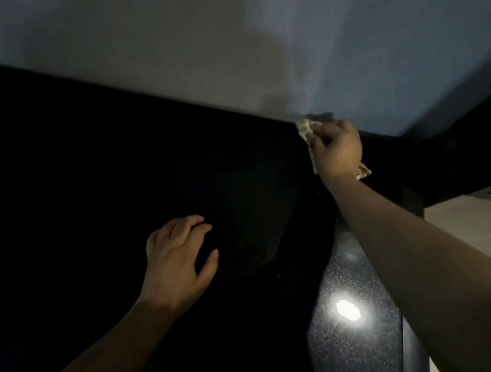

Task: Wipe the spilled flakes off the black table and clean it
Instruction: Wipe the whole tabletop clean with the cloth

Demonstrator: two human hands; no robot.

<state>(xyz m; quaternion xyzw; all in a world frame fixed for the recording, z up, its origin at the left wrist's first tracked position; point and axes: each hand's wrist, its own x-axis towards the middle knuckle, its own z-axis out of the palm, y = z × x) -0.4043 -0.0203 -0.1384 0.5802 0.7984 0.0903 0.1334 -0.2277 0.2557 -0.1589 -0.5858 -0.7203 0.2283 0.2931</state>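
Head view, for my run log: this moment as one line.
right hand: grips cloth at far edge of black table | left hand: holds nothing, over table | flakes: too dark to tell

The surface (pixel 83 173) is black and almost featureless in the dim light. Around a bright white glare (pixel 348 309) it shows a fine speckle of pale grey dots on the dark ground. The cloth (pixel 304 127) is pale cream, mottled with darker brownish marks too blurred to read as a motif. The wall (pixel 190 39) shades from dull grey-beige on the left to a cool blue-grey on the right. The floor (pixel 471 221) at the right is light beige.
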